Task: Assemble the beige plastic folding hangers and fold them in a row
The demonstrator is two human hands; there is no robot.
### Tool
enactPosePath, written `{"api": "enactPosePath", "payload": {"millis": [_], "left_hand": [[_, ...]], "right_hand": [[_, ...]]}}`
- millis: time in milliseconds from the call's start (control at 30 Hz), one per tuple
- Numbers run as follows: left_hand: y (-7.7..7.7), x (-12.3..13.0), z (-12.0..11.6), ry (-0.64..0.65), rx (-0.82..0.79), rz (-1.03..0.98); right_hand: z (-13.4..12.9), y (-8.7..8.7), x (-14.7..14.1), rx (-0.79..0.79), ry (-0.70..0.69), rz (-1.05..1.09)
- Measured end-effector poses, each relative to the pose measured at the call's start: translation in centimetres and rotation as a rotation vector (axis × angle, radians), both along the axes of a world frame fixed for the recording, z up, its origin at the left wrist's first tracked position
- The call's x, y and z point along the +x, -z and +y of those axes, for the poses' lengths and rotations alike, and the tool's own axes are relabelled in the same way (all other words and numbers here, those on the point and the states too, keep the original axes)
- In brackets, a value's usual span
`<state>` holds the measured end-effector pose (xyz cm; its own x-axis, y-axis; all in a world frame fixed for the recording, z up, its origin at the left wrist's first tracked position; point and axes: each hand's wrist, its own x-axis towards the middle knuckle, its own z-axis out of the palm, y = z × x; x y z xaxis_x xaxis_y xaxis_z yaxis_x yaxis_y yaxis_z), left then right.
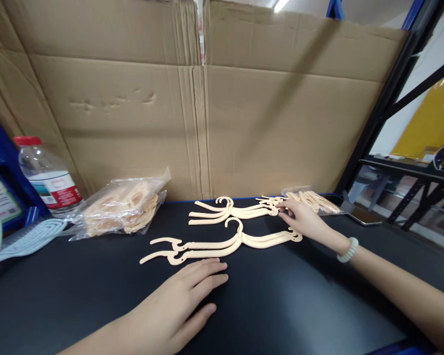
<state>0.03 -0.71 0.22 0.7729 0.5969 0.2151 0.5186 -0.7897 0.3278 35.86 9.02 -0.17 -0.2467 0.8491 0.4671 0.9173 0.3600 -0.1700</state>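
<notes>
Cream plastic folding hangers lie flat on the black table. The nearer pair of hangers has its hooks in the middle, with hinged end pieces splayed out at the left. Behind it lies a second group of hangers, with small loose-looking end pieces at its right. My left hand rests on the tabletop just in front of the nearer pair, fingers stretched out, holding nothing. My right hand pinches the right end of the farther hangers; its fingertips partly hide that spot.
A clear bag of hanger parts lies at the back left, another bag of parts at the back right beside a phone. A red-capped bottle and a pale blue woven-looking object are at left. Cardboard walls the back.
</notes>
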Motion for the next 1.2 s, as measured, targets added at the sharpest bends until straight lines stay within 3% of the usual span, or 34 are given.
{"api": "enactPosePath", "payload": {"millis": [133,300,533,700,867,1067,1200], "left_hand": [[-0.4,-0.2,0.3,0.045,-0.047,0.088],[-0.3,-0.1,0.1,0.013,-0.031,0.051],[-0.3,-0.1,-0.1,0.011,-0.057,0.042],[0.0,0.0,-0.3,-0.021,-0.019,-0.018],[-0.1,0.1,-0.4,-0.014,-0.014,-0.009],[-0.3,-0.1,0.0,-0.005,-0.055,0.013],[-0.3,0.0,0.2,-0.005,-0.143,-0.027]], "right_hand": [[2.9,-1.1,1.8,-0.03,0.076,-0.063],[6.7,-2.4,3.4,-0.133,0.168,-0.157],[9.8,-2.6,4.0,-0.337,0.209,-0.343],[9.9,-1.8,3.7,-0.361,0.265,-0.424],[9.2,-1.4,3.3,-0.267,0.298,-0.397],[8.0,-2.6,2.7,-0.122,0.276,-0.231],[6.5,-3.9,0.8,-0.034,0.209,-0.037]]}}
